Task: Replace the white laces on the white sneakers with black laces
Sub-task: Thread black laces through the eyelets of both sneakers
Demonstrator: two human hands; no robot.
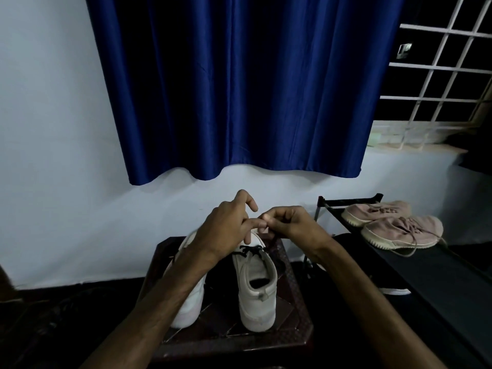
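Observation:
Two white sneakers stand heel toward me on a dark stool (292, 326). The right sneaker (257, 286) carries a black lace (250, 250) threaded across its upper eyelets. The left sneaker (190, 302) is partly hidden under my left forearm. Both hands meet over the toe end of the right sneaker. My left hand (229, 225) has its fingers curled, with fingertips down at the lace area. My right hand (287, 222) pinches something small between thumb and fingers, most likely the lace end, which is hidden by the fingers.
A pair of pinkish sneakers (394, 225) lies on a dark shoe rack (426, 272) to the right. A blue curtain (239, 89) hangs on the wall ahead, with a barred window (439, 75) beside it. Dark floor surrounds the stool.

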